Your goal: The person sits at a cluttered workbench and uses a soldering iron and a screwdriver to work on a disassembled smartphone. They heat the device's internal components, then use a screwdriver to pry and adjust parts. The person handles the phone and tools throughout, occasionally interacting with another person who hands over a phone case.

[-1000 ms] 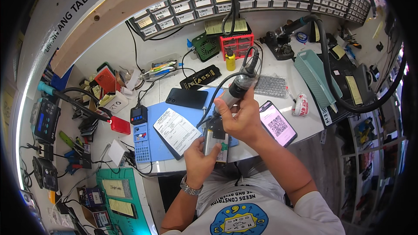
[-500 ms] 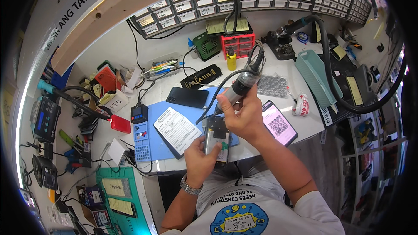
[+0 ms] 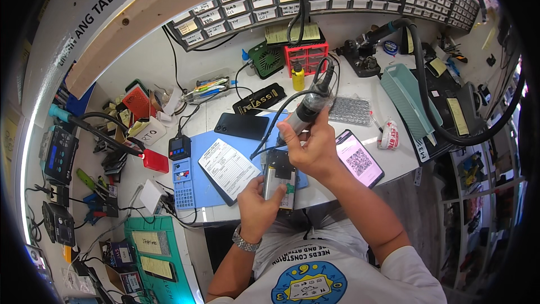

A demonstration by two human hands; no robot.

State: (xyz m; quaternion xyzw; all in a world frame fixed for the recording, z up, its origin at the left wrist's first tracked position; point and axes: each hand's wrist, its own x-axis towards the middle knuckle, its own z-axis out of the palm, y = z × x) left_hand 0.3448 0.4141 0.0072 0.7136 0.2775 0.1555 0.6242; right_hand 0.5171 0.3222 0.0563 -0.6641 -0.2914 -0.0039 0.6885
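My left hand [image 3: 259,202] is closed round the lower part of an opened phone [image 3: 280,170], its thumb pressing on the side. A silver battery and a dark upper cover show in the phone's exposed inside. My right hand [image 3: 313,145] grips a corded electric screwdriver [image 3: 306,112] with a grey and black cylindrical body and a clear rear end. The tool leans down to the left over the phone's top end; I cannot make out whether its tip touches. Beside the phone, a printed paper form [image 3: 228,168] lies on a dark flat device on the blue mat [image 3: 198,197].
A dark phone [image 3: 242,126] lies at the mat's back edge. To the right is a phone with a lit pink screen [image 3: 360,160]. Behind stand a yellow bottle [image 3: 298,77] and red drawers [image 3: 306,56]. A thick black hose [image 3: 422,90] arches at the right.
My right hand has shifted the screwdriver slightly left and toward the phone's top end. My left hand and the opened phone stay almost in place.
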